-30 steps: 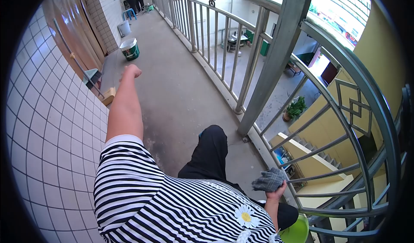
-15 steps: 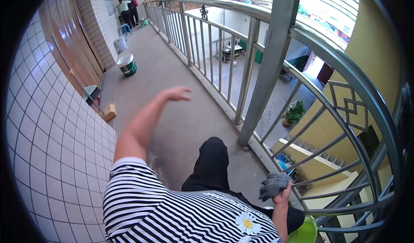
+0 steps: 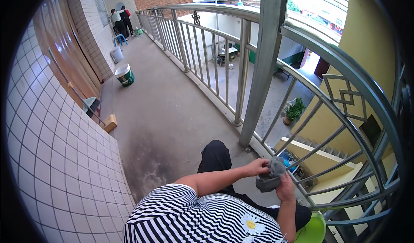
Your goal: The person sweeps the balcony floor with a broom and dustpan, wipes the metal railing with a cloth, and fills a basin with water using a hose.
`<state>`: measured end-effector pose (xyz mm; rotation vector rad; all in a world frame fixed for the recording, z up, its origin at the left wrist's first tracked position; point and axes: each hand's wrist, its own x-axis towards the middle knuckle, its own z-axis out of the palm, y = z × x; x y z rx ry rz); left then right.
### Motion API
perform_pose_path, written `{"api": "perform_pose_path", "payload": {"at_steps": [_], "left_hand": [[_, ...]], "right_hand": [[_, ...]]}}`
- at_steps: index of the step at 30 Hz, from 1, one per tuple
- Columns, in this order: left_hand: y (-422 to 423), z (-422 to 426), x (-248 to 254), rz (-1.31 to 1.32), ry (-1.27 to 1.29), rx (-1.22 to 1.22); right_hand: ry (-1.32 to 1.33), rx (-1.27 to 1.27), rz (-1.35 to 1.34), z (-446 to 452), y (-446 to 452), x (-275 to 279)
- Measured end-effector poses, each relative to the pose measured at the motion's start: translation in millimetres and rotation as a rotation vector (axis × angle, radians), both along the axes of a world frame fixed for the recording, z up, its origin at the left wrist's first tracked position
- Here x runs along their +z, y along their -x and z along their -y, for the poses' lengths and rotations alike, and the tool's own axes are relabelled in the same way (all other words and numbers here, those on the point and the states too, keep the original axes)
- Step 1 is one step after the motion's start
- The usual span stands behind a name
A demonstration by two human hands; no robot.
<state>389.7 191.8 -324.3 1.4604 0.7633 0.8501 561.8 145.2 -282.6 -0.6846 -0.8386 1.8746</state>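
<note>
Far on your left, the white and green pail (image 3: pixel 126 79) stands on the walkway (image 3: pixel 159 109), well apart from your hands; nearer the middle, your left hand (image 3: pixel 257 168) has just come in from its reach over the walkway, and its fingers are now drawn narrow at the upper left edge of the grey cloth (image 3: pixel 269 184); that seems to put both hands to work on it, where your right had been holding it alone; the cloth is up off the floor between your hands, beside the railing post (image 3: pixel 264 66), bunched and crumpled, paler and fuzzy-looking on top, darker and folded below; whether it is wet you cannot tell from here; your right hand (image 3: pixel 286 189) keeps it gripped at its right side; below that hand, the lime-green basin (image 3: pixel 318 229) shows partly past your leg
</note>
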Motion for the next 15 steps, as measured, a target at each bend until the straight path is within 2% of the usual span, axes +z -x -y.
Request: {"api": "perform_pose_path", "payload": {"at_steps": [1, 3, 4, 5, 6, 7, 8, 11, 13, 15], "left_hand": [[0.6, -0.9, 2.4, -0.005, 0.005, -0.001], [2.9, -3.1, 6.9, -0.01, 0.094, 0.156], [3.3, 1.6, 25.8, 0.032, 0.2, 0.174], [0.7, 3.1, 26.5, 0.032, 0.201, 0.176], [-2.9, 4.0, 25.6, 0.1, 0.111, 0.213], [-5.4, 5.1, 26.3, 0.168, 0.019, 0.249], [-6.9, 8.5, 32.0, 0.198, 0.067, 0.217], [-14.6, 8.1, 24.4, 0.15, -0.061, 0.276], [-15.9, 10.8, 26.3, 0.087, -0.106, 0.263], [-15.3, 12.7, 35.3, 0.023, -0.156, 0.253]], "right_hand": [[0.101, 0.001, -0.169, 1.3, -1.2, 1.6], [0.113, -0.001, -0.167, 5.4, -8.3, -7.5], [0.172, -0.024, -0.042, 6.0, -8.6, -8.2], [0.23, -0.047, 0.084, 6.5, -9.2, -8.7], [0.231, -0.046, 0.084, 7.3, -9.1, -12.2], [0.155, -0.016, 0.087, 7.9, -8.1, -18.7], [0.079, 0.013, 0.089, 8.4, -6.3, -24.4], [-0.021, -0.003, 0.143, 11.3, 0.0, -21.7], [-0.264, -0.097, 0.423, 7.7, 0.1, -28.5], [-0.247, -0.118, 0.431, 6.8, -4.0, -25.3]]}}
